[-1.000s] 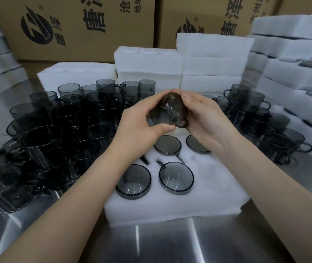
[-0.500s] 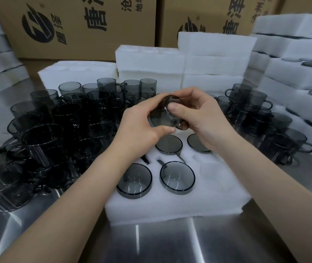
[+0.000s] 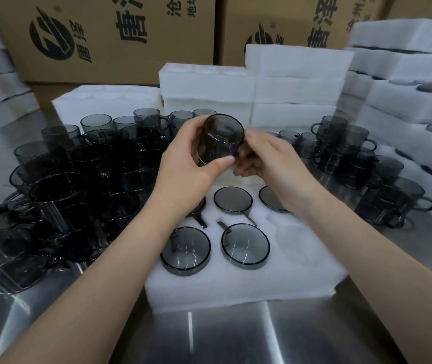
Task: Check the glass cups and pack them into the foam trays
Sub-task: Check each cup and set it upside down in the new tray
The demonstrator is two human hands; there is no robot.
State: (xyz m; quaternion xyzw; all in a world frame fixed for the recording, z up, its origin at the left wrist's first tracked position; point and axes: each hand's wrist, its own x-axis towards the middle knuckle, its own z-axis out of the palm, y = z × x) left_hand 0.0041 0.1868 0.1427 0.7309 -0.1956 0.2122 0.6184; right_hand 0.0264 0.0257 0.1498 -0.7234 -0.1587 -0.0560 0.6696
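Both hands hold one smoky grey glass cup (image 3: 221,139) in the air above the far end of the white foam tray (image 3: 238,287). My left hand (image 3: 187,168) grips its body, thumb in front and fingers behind. My right hand (image 3: 268,157) pinches the cup's right side at the handle. The cup is turned base up, tilted toward me. Several cups (image 3: 245,246) sit base up in the tray's holes, and one hole (image 3: 292,236) at the right front is bare.
A dense crowd of loose grey cups (image 3: 78,185) covers the steel table at left; a smaller group (image 3: 367,174) stands at right. Stacks of foam trays (image 3: 296,82) rise behind and at both sides. Cardboard boxes (image 3: 104,38) form the back wall.
The cup has been turned in my hands and lifted a little. My right fingers moved off its top to its right side by the handle.
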